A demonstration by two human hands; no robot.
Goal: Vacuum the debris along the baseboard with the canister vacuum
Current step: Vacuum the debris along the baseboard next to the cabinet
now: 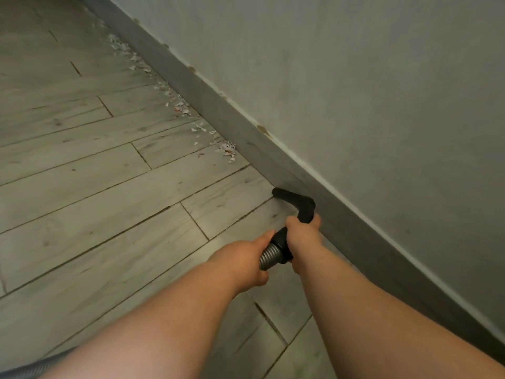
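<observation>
A black vacuum nozzle (293, 199) lies on the plank floor, its tip against the grey baseboard (235, 124). My right hand (302, 236) grips the black handle just behind the nozzle. My left hand (246, 259) holds the ribbed grey hose (270, 255) where it joins the handle. A trail of small white and reddish paper scraps (226, 150) runs along the baseboard, starting a short way beyond the nozzle and stretching to the far left (123, 47). The canister itself is out of view.
The grey wall (355, 77) rises on the right above the baseboard. Pale wood-look floor planks (95, 187) spread to the left. A bit of grey hose (32, 366) shows at the bottom left corner.
</observation>
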